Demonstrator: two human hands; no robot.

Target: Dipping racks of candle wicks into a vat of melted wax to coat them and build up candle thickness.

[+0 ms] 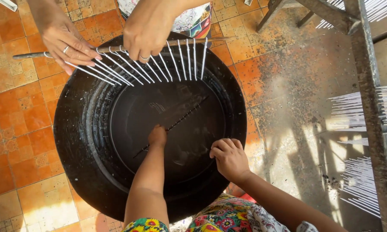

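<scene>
Right hand [230, 158] fist-curled on near rim of black basin [73, 129]. Left hand [157, 136] dipped in dark liquid [176, 141], fingers pinching submerged rod [176, 124]. Co-worker's hands [148, 28] hold stick of white candles [159, 64] at far rim.

A stick [116, 48] of wicks lies across the basin's [73, 129] far rim, rack [370, 107] right

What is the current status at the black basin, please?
Left hand dipped in black basin on submerged rod. Right hand fisted on rim. Another person's hands hold rod of white sticks above.
</scene>
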